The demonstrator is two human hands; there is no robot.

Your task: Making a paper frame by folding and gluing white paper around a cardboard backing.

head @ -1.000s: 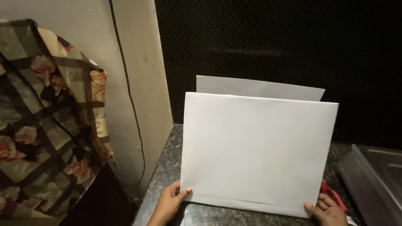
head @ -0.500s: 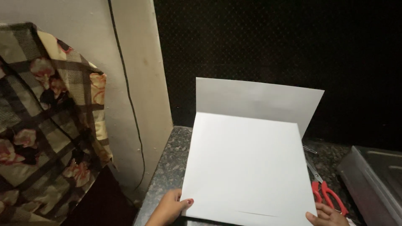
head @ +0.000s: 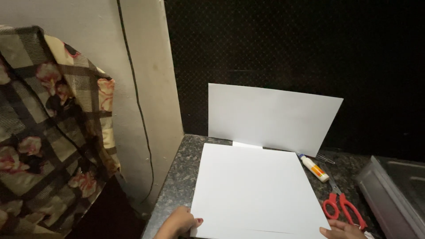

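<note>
- We held the flat white sheet (head: 259, 190) on the speckled stone counter (head: 181, 177), one hand at each near corner.
- Our left hand (head: 179, 222) pinched its near left corner, fingers curled.
- Our right hand (head: 343, 230) pressed the near right corner; its grip could not be told.
- A second white sheet (head: 272, 117) leaned upright behind; glue bottle (head: 313, 167) and red scissors (head: 341, 205) lay just right.

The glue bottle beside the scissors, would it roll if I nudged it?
Probably. The glue bottle lies on its side on the smooth stone counter, and it looks round. It seems small and light, so a nudge could send it towards the scissors or the standing white sheet.
</note>
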